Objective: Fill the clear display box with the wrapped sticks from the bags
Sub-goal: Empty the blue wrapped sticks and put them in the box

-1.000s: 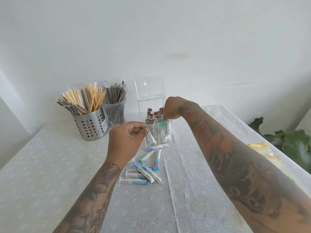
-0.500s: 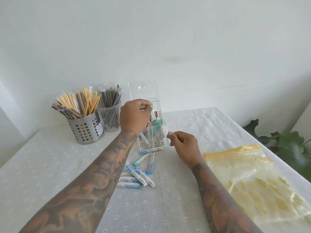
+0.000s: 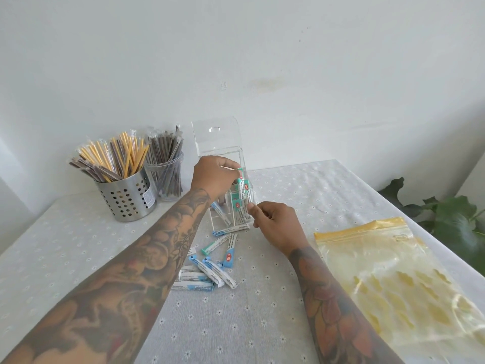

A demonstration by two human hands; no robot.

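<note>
Two hands at clear acrylic display box (image 3: 223,151), left grip (image 3: 214,177) pinching green-tipped white wrapped stick (image 3: 240,177) over its compartments, right grip (image 3: 273,224) pinching the box's front corner below, blue-tipped sticks (image 3: 207,269) loose beneath on dotted surface (image 3: 262,324).

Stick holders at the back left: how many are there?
2. A perforated metal cup holding yellow and brown wrapped sticks stands at the back left; a clear cup of brown sticks stands just right of it, beside the clear display box.

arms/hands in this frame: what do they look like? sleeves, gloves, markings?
Both forearms bare, no sleeves in view. No gloves, rings, watch or bracelets visible. The left hand and right hand are unmarked; dense tattoos start at each wrist and run up the forearm. Left: dark ornamental patterns with small red accents. Right: floral shapes in reddish-orange and dark ink.
</note>
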